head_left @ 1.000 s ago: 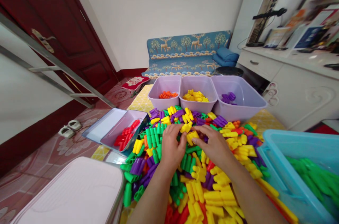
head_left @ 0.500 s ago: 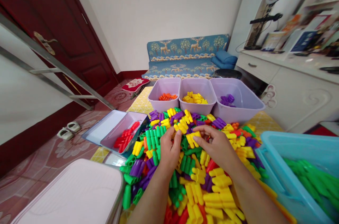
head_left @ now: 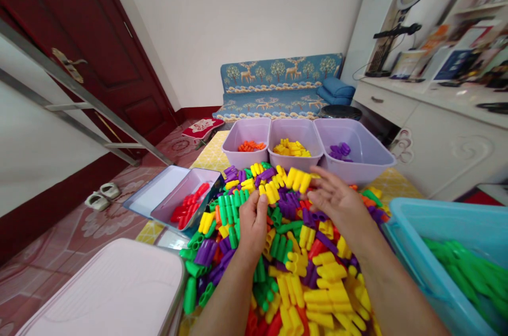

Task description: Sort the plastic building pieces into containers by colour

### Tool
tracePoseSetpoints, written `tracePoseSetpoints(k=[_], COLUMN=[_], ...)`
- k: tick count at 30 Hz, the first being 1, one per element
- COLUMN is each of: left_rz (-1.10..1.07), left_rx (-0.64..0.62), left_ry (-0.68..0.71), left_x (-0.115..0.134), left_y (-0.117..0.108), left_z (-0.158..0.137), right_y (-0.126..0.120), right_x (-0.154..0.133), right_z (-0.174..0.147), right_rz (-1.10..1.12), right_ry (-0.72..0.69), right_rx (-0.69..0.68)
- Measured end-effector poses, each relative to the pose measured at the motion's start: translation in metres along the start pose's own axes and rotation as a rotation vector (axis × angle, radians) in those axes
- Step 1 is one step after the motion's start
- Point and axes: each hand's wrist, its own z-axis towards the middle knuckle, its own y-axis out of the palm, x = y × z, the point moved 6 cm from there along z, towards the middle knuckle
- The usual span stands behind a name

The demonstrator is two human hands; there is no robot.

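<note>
My left hand (head_left: 254,222) is closed, thumb and fingers pinching a yellow plastic building block (head_left: 270,192) made of joined tubes. To its right, my right hand (head_left: 337,199) grips another yellow tube block (head_left: 298,180) by its right end, fingers partly spread behind it. Both blocks are held over a large pile of loose tube blocks (head_left: 283,248) in green, purple, yellow, red and orange. Green joined tubes (head_left: 228,210) lie beside my left hand. Yellow pieces (head_left: 329,293) crowd the near right of the pile, below my right forearm.
Behind the pile stand three lilac bins, with orange (head_left: 248,159), yellow (head_left: 296,160) and purple (head_left: 357,166) blocks inside. A box (head_left: 159,214) of red blocks sits left. A blue tub (head_left: 408,241) with green pieces is at right, a pale lid (head_left: 111,288) at near left.
My right hand has moved up and to the right, lifting its yellow block higher and turning it. My left hand stays in nearly the same place, its block tilted slightly differently.
</note>
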Motion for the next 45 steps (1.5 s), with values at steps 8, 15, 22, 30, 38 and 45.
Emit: tracePoseSetpoints(k=[8, 15, 22, 30, 38, 45], left_rz=[0.025, -0.066, 0.107, 0.501, 0.557, 0.388], left_rx=[0.006, 0.11, -0.088, -0.361, -0.406, -0.324], left_ry=[0.009, -0.008, 0.181, 0.345, 0.355, 0.313], left_x=[-0.004, -0.012, 0.01, 0.025, 0.022, 0.012], left_y=[0.004, 0.002, 0.01, 0.03, 0.034, 0.028], left_z=[0.001, 0.001, -0.001, -0.008, -0.009, -0.007], right_y=[-0.005, 0.013, 0.018, 0.0, -0.002, -0.042], right_x=[0.002, 0.032, 0.029, 0.012, 0.006, -0.009], right_z=[0.005, 0.005, 0.003, 0.004, -0.005, -0.001], right_rz=[-0.554, -0.98, -0.992, -0.841, -0.498, 0.365], right_ry=[-0.229, -0.132, -0.094, 0.02, 0.051, -0.08], right_rx=[0.137, -0.086, -0.158, 0.014, -0.179, 0.442])
